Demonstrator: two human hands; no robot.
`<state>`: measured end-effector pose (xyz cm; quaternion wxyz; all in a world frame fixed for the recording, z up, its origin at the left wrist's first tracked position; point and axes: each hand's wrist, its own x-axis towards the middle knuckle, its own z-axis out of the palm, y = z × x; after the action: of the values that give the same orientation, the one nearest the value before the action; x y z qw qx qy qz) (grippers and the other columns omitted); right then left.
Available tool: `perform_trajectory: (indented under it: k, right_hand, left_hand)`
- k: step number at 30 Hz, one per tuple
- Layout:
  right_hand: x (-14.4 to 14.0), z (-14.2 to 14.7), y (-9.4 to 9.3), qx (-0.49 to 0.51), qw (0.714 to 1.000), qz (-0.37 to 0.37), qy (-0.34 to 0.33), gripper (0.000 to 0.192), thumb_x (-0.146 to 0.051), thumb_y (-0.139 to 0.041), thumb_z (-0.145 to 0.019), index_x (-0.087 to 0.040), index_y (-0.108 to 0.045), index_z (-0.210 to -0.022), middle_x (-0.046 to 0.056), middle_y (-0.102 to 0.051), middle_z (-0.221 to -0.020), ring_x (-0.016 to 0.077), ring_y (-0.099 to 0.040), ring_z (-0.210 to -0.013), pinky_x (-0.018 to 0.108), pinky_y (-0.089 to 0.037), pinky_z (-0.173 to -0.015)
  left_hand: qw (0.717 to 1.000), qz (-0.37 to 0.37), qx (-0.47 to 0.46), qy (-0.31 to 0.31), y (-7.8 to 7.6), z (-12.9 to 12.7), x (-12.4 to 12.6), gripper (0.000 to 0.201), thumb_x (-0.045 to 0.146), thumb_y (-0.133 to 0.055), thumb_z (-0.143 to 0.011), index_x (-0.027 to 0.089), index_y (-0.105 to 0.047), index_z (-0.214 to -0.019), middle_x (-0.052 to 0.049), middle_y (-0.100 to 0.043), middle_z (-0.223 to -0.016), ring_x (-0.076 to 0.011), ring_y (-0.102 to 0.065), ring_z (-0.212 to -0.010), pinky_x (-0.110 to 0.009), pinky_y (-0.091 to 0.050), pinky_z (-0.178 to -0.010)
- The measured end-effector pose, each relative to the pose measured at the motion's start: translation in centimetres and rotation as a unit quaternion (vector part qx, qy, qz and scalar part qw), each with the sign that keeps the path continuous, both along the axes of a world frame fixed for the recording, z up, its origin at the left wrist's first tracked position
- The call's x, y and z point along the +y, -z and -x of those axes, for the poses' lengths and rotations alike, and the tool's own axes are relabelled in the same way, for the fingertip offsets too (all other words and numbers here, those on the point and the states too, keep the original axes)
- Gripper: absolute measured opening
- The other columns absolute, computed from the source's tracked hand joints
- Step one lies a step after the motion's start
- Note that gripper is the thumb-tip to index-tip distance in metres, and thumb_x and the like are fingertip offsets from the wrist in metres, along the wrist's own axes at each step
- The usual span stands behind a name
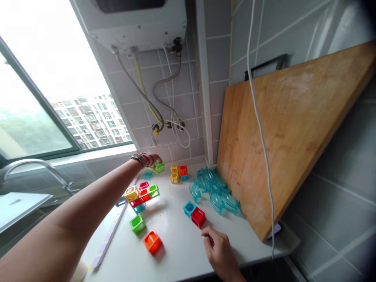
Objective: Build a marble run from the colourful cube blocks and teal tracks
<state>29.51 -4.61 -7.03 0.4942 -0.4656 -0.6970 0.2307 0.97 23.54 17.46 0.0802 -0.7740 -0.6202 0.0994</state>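
- Big wooden board (293, 133) leans on the wall, over the desk (179, 250).
- Left hand (151, 159) is stretched way out, grip on the green cube (159, 167); can't tell if it's clamped.
- Right hand (221, 250) rests loosely curled, holding nothing, near the red cube (198, 217).

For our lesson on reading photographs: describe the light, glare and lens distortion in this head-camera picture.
Head view: the large bright window is blown out to white, its daylight gleaming on the white countertop; the wide lens bends and tilts the big wooden cutting board; the outstretched left hand by the small green plastic cube looks slightly soft.
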Motion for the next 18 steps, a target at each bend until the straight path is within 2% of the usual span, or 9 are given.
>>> perform_trajectory:
  k: [2, 4, 5, 6, 7, 9, 12, 15, 18]
  right_hand:
    - [0.0, -0.1, -0.1, -0.002, 1.0, 0.005, -0.007, 0.025, -0.016, -0.043, -0.091, -0.018, -0.068, -0.087, 0.002, -0.065, -0.066, 0.0163, -0.061, -0.057, 0.025, -0.046, -0.061]
    - [0.0, -0.2, -0.2, -0.008, 1.0, 0.013, -0.014, 0.024, -0.018, -0.045, -0.09, -0.018, -0.068, -0.085, 0.001, -0.064, -0.063, 0.016, -0.059, -0.055, 0.025, -0.044, -0.059]
    - [0.0, -0.3, -0.2, -0.01, 1.0, 0.017, -0.017, 0.024, -0.018, -0.046, -0.09, -0.017, -0.068, -0.085, 0.001, -0.063, -0.062, 0.0159, -0.058, -0.055, 0.025, -0.044, -0.058]
    - [0.1, -0.5, -0.3, -0.01, 1.0, 0.023, -0.019, 0.023, -0.019, -0.046, -0.09, -0.017, -0.069, -0.084, 0.001, -0.063, -0.063, 0.0159, -0.058, -0.055, 0.026, -0.044, -0.058]
    - [0.1, -0.6, -0.3, -0.006, 0.999, 0.03, -0.02, 0.023, -0.021, -0.047, -0.09, -0.017, -0.069, -0.084, 0.001, -0.063, -0.064, 0.0159, -0.057, -0.056, 0.026, -0.044, -0.058]
    - [0.2, -0.9, -0.4, 0.016, 0.999, 0.043, -0.019, 0.023, -0.025, -0.05, -0.091, -0.016, -0.07, -0.087, 0.002, -0.064, -0.067, 0.0161, -0.058, -0.058, 0.026, -0.045, -0.059]
    - [-0.2, -1.0, -1.1, 0.074, 0.994, 0.074, -0.021, 0.028, -0.035, -0.052, -0.094, -0.014, -0.07, -0.099, 0.002, -0.064, -0.073, 0.016, -0.057, -0.061, 0.025, -0.048, -0.058]
    - [-2.2, -0.1, -3.0, 0.087, 0.989, 0.099, -0.063, 0.034, -0.04, -0.052, -0.097, -0.013, -0.068, -0.112, 0.003, -0.064, -0.079, 0.0153, -0.058, -0.065, 0.025, -0.05, -0.059]
    - [-5.4, 2.1, -6.2, 0.039, 0.982, 0.074, -0.172, 0.031, -0.038, -0.058, -0.096, -0.017, -0.068, -0.116, 0.007, -0.067, -0.098, 0.0175, -0.065, -0.085, 0.027, -0.054, -0.073]
  left_hand:
    - [1.0, 0.0, -0.018, 0.006, -0.5, 0.5, -2.7, 0.042, 0.03, -0.08, -0.082, 0.029, -0.071, -0.123, -0.006, -0.07, -0.118, -0.0268, -0.064, -0.115, -0.037, -0.052, -0.099]
    - [0.997, -0.026, -0.07, 0.032, -0.1, 0.5, -6.5, 0.05, 0.032, -0.074, -0.087, 0.037, -0.063, -0.136, -0.004, -0.066, -0.129, -0.0264, -0.061, -0.123, -0.036, -0.049, -0.105]
    - [0.991, -0.046, -0.111, 0.051, 0.4, 0.3, -8.9, 0.052, 0.034, -0.067, -0.092, 0.039, -0.057, -0.143, -0.004, -0.062, -0.136, -0.0246, -0.059, -0.125, -0.035, -0.048, -0.106]
    - [0.971, -0.086, -0.207, 0.088, 1.1, 0.0, -11.6, 0.052, 0.031, -0.065, -0.093, 0.034, -0.056, -0.144, -0.006, -0.063, -0.135, -0.0242, -0.061, -0.122, -0.035, -0.049, -0.106]
    - [0.934, -0.109, -0.315, 0.125, 2.1, -0.3, -14.5, 0.054, 0.032, -0.065, -0.093, 0.029, -0.055, -0.146, -0.008, -0.063, -0.133, -0.0238, -0.063, -0.119, -0.035, -0.051, -0.105]
    - [0.838, -0.134, -0.506, 0.157, 4.6, -0.8, -21.0, 0.06, 0.037, -0.068, -0.091, 0.026, -0.053, -0.147, -0.011, -0.062, -0.138, -0.0253, -0.065, -0.116, -0.038, -0.057, -0.099]
    - [0.702, -0.115, -0.695, 0.104, 9.2, -1.2, -30.8, 0.06, 0.039, -0.074, -0.087, 0.025, -0.056, -0.143, -0.013, -0.063, -0.138, -0.0299, -0.065, -0.12, -0.04, -0.057, -0.1]
    - [0.621, -0.107, -0.777, -0.008, 13.9, -1.0, -38.7, 0.058, 0.04, -0.078, -0.084, 0.024, -0.063, -0.137, -0.013, -0.067, -0.136, -0.0329, -0.067, -0.119, -0.039, -0.058, -0.101]
    - [0.563, -0.106, -0.813, -0.103, 17.2, -0.7, -43.5, 0.064, 0.046, -0.08, -0.08, 0.027, -0.062, -0.139, -0.01, -0.071, -0.131, -0.0336, -0.069, -0.117, -0.041, -0.059, -0.099]
